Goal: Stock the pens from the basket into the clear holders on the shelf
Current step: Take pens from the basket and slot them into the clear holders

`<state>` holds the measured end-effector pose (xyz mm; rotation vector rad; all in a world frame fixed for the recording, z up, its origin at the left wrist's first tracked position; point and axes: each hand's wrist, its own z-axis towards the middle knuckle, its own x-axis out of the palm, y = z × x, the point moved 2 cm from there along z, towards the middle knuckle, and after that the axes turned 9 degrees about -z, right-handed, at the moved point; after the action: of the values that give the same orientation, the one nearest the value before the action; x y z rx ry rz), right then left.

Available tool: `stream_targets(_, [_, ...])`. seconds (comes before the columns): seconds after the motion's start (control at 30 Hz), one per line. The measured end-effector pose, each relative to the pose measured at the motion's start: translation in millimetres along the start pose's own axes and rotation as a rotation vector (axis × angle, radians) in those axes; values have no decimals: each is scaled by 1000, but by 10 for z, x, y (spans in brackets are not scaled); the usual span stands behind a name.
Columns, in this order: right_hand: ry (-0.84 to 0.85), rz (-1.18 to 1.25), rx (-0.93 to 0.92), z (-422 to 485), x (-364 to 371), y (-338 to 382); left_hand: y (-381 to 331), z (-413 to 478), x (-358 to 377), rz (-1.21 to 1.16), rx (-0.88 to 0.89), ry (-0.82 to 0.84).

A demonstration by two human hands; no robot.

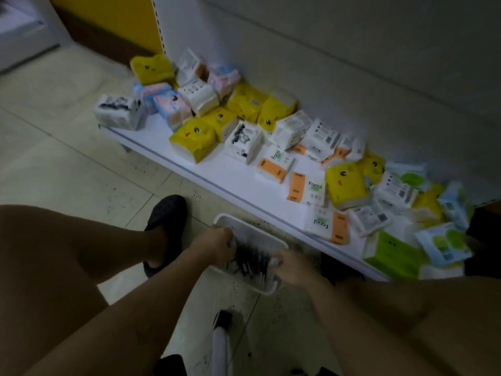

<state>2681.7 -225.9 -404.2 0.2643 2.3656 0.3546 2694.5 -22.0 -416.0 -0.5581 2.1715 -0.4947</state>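
Note:
A white basket (222, 219) stands on the floor between my knees, with a heap of dark pens (250, 260) in it. My left hand (214, 245) reaches into the basket's left side, fingers curled down among the pens. My right hand (288, 267) is at the basket's right side, fingers bent around the pens there. The picture is blurred, so the exact hold of either hand is unclear. No clear holders are in view.
A low white shelf (230, 175) runs diagonally just beyond the basket, strewn with several tissue packs (344, 185) in yellow, white, orange and green. My foot in a black shoe (168, 213) is left of the basket. A white pole (221, 346) stands near the bottom edge. Tiled floor lies at left.

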Motion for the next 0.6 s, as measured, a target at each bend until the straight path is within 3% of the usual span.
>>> stream_targets(0.3, [179,45,56,795,514,-44,386,563,652,-239,-120,115])
stream_targets(0.47, [226,23,101,1146,720,-67,566,910,958,-383,-225,2])
stream_targets(0.6, [136,52,155,1411,805,-146,738,1085,1129,-433,-272,-23])
